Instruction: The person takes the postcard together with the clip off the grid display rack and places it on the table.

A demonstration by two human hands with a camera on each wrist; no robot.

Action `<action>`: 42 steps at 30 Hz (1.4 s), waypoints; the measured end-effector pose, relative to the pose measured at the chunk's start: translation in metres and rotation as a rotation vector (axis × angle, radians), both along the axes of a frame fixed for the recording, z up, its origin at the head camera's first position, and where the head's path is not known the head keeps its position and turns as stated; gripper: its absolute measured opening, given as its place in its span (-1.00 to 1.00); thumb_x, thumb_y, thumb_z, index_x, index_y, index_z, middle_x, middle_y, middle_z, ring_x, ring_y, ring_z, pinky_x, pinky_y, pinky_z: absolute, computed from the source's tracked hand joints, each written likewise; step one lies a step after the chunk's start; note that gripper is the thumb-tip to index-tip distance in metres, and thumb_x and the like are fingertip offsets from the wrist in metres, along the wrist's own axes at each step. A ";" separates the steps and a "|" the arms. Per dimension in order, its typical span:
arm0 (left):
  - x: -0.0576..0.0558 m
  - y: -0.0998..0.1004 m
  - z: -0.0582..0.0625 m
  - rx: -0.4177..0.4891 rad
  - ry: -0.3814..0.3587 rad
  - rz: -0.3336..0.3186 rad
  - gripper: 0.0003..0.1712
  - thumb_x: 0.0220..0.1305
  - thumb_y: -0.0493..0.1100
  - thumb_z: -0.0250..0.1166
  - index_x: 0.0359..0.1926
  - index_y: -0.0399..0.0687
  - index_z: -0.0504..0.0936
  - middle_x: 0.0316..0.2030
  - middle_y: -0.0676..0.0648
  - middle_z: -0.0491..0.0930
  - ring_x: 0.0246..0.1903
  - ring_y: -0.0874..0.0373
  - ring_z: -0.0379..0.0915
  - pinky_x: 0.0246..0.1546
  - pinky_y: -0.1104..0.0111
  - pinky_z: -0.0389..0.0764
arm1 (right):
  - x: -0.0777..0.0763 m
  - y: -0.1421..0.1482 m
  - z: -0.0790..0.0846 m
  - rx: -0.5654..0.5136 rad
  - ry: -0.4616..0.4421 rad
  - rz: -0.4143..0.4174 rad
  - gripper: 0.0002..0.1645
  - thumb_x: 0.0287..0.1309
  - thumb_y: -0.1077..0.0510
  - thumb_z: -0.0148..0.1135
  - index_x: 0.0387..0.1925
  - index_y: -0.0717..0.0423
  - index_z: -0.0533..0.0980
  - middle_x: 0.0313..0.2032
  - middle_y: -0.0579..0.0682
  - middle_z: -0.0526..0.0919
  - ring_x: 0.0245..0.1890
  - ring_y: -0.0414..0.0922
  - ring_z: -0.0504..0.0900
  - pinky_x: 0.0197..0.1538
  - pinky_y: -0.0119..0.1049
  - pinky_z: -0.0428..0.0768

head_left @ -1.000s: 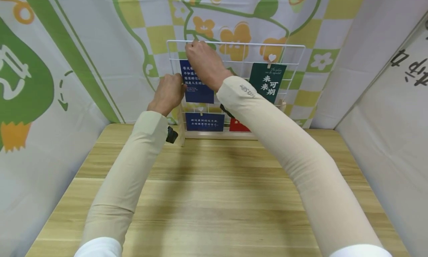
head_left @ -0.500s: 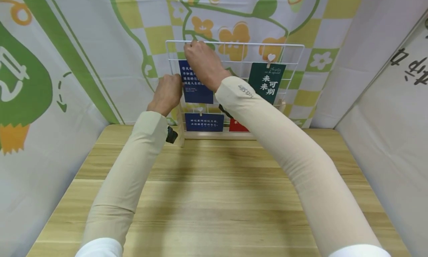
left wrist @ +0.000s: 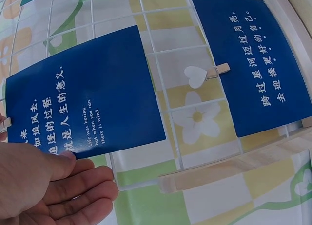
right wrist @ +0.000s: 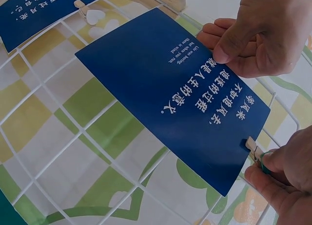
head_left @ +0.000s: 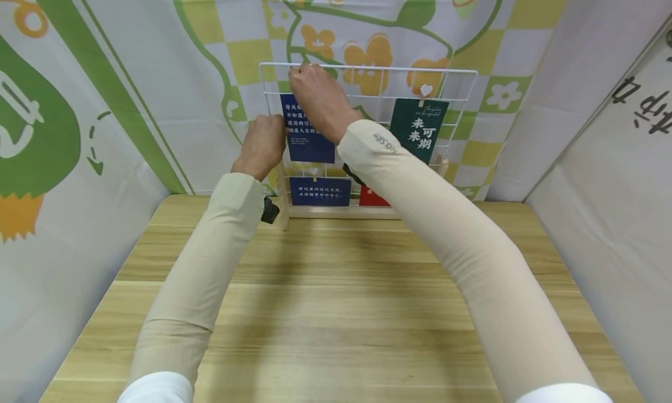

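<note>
A blue card (right wrist: 146,84) with white writing lies against a white wire grid (head_left: 378,69), at its upper left. My left hand (head_left: 262,143) pinches the card's side edge, thumb on the printed face and fingers behind, as the left wrist view shows. At the card's top edge, a small wooden clothespin (right wrist: 251,146) sits between the thumb and finger of my right hand (right wrist: 292,174). A bit of green shows on the clothespin by the fingertips. In the head view my right hand covers the clothespin and part of the card.
A second blue card (left wrist: 253,64) hangs lower, under a clothespin with a white heart (left wrist: 196,77). A green card (head_left: 419,129) hangs at right, and a red card (head_left: 374,196) is partly behind my right sleeve. The grid's wooden base (head_left: 341,213) stands on the wooden table (head_left: 336,309), near a patterned cloth.
</note>
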State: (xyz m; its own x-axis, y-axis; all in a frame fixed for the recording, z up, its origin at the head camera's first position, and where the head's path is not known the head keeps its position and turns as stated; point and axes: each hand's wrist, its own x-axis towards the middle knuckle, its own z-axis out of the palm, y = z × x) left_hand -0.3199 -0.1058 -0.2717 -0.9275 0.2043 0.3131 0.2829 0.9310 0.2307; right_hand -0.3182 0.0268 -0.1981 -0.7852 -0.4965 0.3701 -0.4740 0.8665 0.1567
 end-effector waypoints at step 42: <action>-0.003 -0.001 0.000 0.013 0.010 0.019 -0.69 0.36 -0.17 0.01 -0.29 -0.33 0.57 -0.30 -0.36 0.61 -0.26 -0.30 0.55 -0.26 -0.03 0.51 | -0.002 -0.003 0.007 -0.076 0.019 -0.010 -0.62 0.24 0.44 -0.21 -0.20 0.26 0.57 -0.28 0.13 0.68 -0.26 -0.06 0.64 -0.19 -0.30 0.61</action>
